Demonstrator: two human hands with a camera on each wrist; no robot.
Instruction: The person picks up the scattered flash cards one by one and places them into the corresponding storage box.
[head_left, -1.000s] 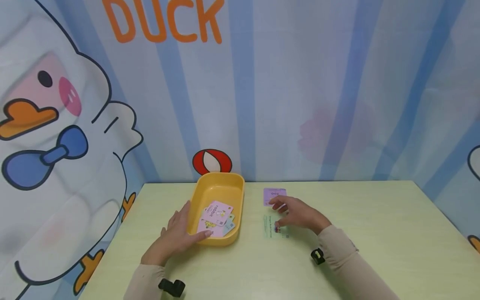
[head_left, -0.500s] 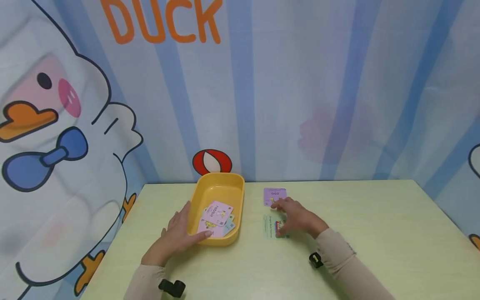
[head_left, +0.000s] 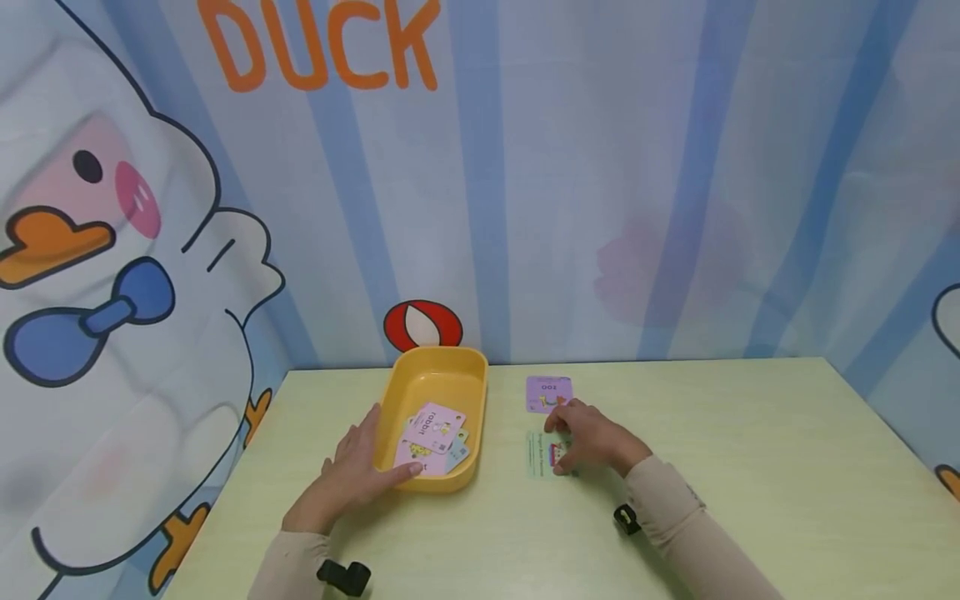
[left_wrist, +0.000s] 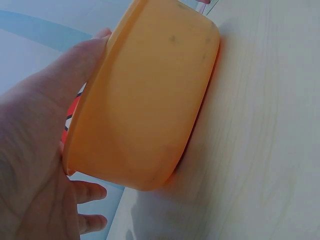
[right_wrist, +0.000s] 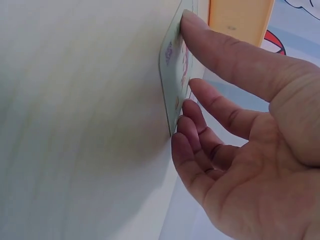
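Observation:
My left hand [head_left: 348,471] rests at the near-left corner of a yellow plastic tray [head_left: 431,373], thumb over the front rim and straight fingers along the left side. Inside the tray lie several cards, a pink rabbit card [head_left: 429,427] on top. My right hand [head_left: 597,439] spans a pale green card [head_left: 536,454] lying on the table. The thumb tip touches the card's face near one edge, and the bent fingers reach its far edge; the palm hides none of its printed left part. In the right wrist view the card [right_wrist: 172,75] is seen nearly edge-on.
A purple card [head_left: 538,393] printed "zoo" lies just beyond the right hand. The pale wooden table [head_left: 750,450] ends at a blue striped cloth backdrop [head_left: 570,183] with a cartoon duck. Each wrist wears a small black camera [head_left: 343,577].
My right hand has shifted slightly, its thumb drawing toward the green card's near edge and uncovering more of the card's picture and the purple card. The left hand and tray stay put.

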